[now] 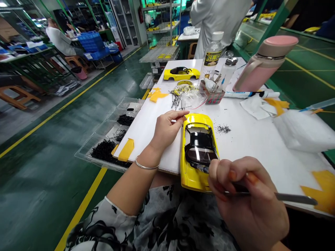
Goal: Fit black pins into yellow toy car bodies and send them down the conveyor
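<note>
A yellow model car body [188, 179] with a black roof and dark window lies at the table's near edge, partly over my lap. My left hand [166, 130] reaches along its left side, with thumb and index finger closed together at its far left corner. Whether a small part is also between those fingertips cannot be made out. My right hand [248, 195] is closed round a slim metal tool [297, 198] at the car's near right side. The tool's rounded end sticks out to the right; its working end is mostly hidden by my fingers.
Tiny black parts [223, 129] lie right of the car. Farther back are another yellow car [180, 73], a small box of tools [214, 97], a bottle [211, 55] and a pink flask [264, 64]. A clear tray [86, 153] of black pieces juts out at left. A person [217, 21] stands beyond.
</note>
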A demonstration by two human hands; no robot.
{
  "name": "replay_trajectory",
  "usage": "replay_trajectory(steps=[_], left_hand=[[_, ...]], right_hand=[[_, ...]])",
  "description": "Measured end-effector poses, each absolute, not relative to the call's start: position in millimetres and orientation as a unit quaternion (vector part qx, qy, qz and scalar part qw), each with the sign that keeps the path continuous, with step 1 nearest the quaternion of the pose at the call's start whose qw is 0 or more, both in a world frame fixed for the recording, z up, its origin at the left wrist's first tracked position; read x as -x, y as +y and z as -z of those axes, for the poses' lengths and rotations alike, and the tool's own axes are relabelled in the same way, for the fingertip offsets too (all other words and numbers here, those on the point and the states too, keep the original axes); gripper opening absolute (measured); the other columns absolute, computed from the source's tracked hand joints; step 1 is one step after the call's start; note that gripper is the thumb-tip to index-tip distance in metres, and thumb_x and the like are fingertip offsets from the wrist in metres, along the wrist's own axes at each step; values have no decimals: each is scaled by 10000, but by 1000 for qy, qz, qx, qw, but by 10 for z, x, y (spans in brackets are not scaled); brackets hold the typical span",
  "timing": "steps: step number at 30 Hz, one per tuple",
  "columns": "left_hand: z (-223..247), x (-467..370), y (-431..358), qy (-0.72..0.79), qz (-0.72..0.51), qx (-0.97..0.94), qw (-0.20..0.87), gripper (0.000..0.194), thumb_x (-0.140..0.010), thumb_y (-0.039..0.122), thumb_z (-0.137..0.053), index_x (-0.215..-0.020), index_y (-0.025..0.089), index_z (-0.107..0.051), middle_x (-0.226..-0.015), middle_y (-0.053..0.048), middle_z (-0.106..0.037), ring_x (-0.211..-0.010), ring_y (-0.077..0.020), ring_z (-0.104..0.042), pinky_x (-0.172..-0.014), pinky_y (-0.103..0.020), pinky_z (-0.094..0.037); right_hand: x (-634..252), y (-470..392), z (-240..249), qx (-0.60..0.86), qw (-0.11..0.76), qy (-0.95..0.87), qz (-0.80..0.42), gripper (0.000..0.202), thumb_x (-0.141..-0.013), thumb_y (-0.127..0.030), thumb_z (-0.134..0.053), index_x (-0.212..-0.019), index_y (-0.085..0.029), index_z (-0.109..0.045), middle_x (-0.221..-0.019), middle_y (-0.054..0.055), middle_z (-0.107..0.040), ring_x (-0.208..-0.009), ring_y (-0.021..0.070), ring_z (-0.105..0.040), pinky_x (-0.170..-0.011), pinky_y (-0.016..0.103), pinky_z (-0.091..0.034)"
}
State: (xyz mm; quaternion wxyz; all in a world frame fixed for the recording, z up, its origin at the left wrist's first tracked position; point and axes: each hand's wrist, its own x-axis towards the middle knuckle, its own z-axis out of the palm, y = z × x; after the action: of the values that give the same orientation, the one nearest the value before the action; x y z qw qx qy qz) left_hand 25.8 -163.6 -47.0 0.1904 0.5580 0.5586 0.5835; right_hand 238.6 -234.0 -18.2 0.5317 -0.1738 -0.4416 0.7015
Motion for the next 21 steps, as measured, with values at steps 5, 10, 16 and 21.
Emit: replay_trajectory(steps=[5, 10, 16, 21], left_hand=[[467, -262, -1637, 563, -586, -547, 200, 239, -881, 193, -680, -1070, 217, -823, -1033, -64, -788, -895, -174, -706, -789, -290, -577], [460, -255, -1644, 567, -583, -548, 194, 224, -875, 204, -696, -1055, 218, -827, -1056, -71, -794, -940, -191, -723, -834, -303, -583], [443, -260, -1672, 573, -579, -547, 194, 243, -874, 220, -693, -1079, 206, -824, -1097, -81, -792, -936, -197, -726, -798, -300, -591], [445, -263, -1669, 573, -577, -550, 191, 251, -872, 233, -698, -1087, 197, -822, -1105, -84, -790, -945, -200, -720, -802, -305, -595]], right_hand=[[-2389, -2300, 94, 195, 538, -396, -718, 261, -971, -303, -505, -756, -213, -622, -572, -18, -348, -534, 123, -379, -429, 197, -325], [-2529, -2226, 37, 218, 538, -352, -734, 263, -950, -320, -512, -724, -215, -596, -552, -28, -285, -517, 123, -314, -372, 189, -242], [-2719, -2165, 56, 243, 553, -327, -727, 274, -954, -335, -513, -717, -208, -562, -560, -33, -239, -525, 117, -282, -371, 188, -192], [-2788, -2131, 69, 247, 570, -331, -711, 253, -939, -331, -540, -719, -209, -557, -552, -37, -229, -517, 114, -276, -379, 189, -169]])
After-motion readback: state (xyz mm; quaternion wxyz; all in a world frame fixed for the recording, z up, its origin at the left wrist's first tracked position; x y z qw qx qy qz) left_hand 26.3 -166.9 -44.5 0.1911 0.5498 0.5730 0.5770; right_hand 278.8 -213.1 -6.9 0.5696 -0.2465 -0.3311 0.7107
